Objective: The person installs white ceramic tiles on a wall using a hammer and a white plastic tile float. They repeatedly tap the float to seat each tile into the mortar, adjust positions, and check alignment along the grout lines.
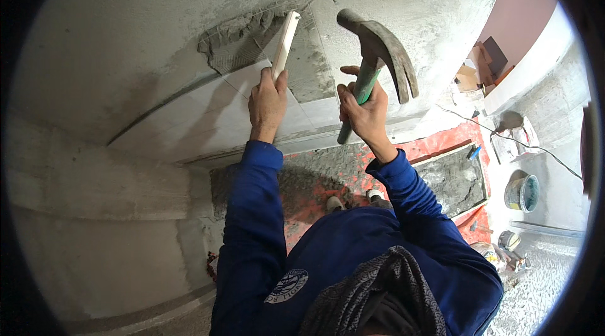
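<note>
My left hand [268, 108] is closed round the lower end of a slim, pale strip [286, 43], which points up along the wall. At the strip's top end is a small dark spot, perhaps a nail. A claw hammer [380, 46] with a green handle is gripped in my right hand [370, 114], its head raised and its claw curving to the right. Behind the strip, the grey plastered wall [145, 33] has a rough patch of mortar [236, 43]. Smooth pale tiles [189, 121] line the wall below the patch. The hammer and the strip are apart.
A red sheet [435, 144] smeared with mortar covers the floor by my feet. On it, to the right, lies a framed tray [485, 178] of wet mortar. Farther right stand a bucket [512, 194] and a bag [513, 144], with a cable [535, 146] running past.
</note>
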Demonstrator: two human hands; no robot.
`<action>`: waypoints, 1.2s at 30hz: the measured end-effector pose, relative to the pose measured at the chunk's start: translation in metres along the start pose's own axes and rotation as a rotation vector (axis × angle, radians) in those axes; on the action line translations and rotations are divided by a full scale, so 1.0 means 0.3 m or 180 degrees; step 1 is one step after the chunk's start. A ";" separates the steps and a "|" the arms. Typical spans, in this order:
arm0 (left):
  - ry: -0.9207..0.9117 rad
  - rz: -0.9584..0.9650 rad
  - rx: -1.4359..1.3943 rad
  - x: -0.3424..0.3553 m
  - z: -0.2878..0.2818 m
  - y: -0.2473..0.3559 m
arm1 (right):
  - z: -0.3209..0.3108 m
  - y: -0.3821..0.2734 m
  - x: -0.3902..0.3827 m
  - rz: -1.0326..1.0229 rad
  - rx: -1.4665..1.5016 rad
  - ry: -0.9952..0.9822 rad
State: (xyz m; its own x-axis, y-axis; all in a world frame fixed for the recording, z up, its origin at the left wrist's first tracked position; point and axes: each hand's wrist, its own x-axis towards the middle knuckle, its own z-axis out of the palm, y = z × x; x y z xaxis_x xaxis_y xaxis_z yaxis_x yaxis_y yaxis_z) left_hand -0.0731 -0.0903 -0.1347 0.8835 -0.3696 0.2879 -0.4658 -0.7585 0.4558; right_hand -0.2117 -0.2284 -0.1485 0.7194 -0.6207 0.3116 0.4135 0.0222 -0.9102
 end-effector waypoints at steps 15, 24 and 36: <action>0.0127 -0.0229 0.0428 -0.015 0.011 0.063 | 0.162 0.233 0.163 0.0346 0.0550 -0.0247; -0.0053 -0.0077 0.0025 0.015 -0.009 0.037 | 0.180 0.282 0.174 0.0644 0.1055 -0.0122; 0.0007 -0.0277 -0.0127 0.028 -0.034 0.019 | 0.171 0.288 0.185 0.1089 0.1370 -0.0561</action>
State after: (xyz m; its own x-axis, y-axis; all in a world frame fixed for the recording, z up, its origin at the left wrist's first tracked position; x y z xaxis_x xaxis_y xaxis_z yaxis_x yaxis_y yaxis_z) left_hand -0.0688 -0.0923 -0.1211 0.9206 -0.3020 0.2476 -0.3890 -0.7656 0.5124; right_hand -0.1076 -0.2208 -0.1959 0.9190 -0.3830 0.0934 0.3043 0.5385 -0.7858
